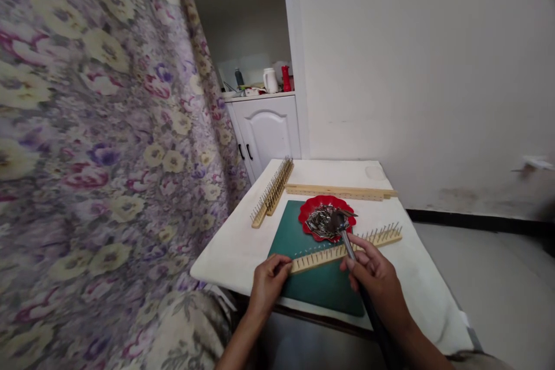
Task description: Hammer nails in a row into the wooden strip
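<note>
A wooden strip (321,258) studded with a row of upright nails lies slantwise across a green mat (312,292). My left hand (269,282) pinches the strip's left end between thumb and fingers. In my right hand (376,277) is a claw hammer (348,244), gripped by the shaft near its head, with the dark handle running down toward me. The hammer's head is raised in front of a red scalloped dish (307,206) full of loose nails (319,221), hiding part of them.
Two nail-studded strips (274,189) lie at the table's left back. Bare wooden strips (340,191) lie across behind the dish. The cream-covered table (229,260) meets a white wall at the back. A floral curtain (130,156) hangs at left, beside a white cabinet (271,127).
</note>
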The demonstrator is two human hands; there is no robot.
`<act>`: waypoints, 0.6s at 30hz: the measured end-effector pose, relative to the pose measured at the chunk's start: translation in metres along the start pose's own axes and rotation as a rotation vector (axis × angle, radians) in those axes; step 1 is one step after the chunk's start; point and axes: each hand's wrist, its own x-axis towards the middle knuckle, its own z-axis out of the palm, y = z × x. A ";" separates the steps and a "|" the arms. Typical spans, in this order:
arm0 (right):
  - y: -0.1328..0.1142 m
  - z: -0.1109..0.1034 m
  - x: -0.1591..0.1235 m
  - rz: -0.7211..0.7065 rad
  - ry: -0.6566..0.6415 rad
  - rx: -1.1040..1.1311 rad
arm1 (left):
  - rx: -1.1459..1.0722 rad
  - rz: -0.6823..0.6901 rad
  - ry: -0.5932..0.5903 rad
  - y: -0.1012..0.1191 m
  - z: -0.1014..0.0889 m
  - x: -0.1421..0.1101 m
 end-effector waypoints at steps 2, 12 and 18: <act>-0.001 -0.002 0.001 0.001 0.017 0.002 | 0.007 -0.001 0.034 0.005 -0.007 0.008; 0.002 -0.009 0.010 -0.011 0.075 0.005 | 0.537 0.192 -0.242 0.061 0.035 0.135; 0.000 -0.010 0.013 0.005 0.089 0.036 | 0.617 0.075 -0.318 0.046 0.075 0.173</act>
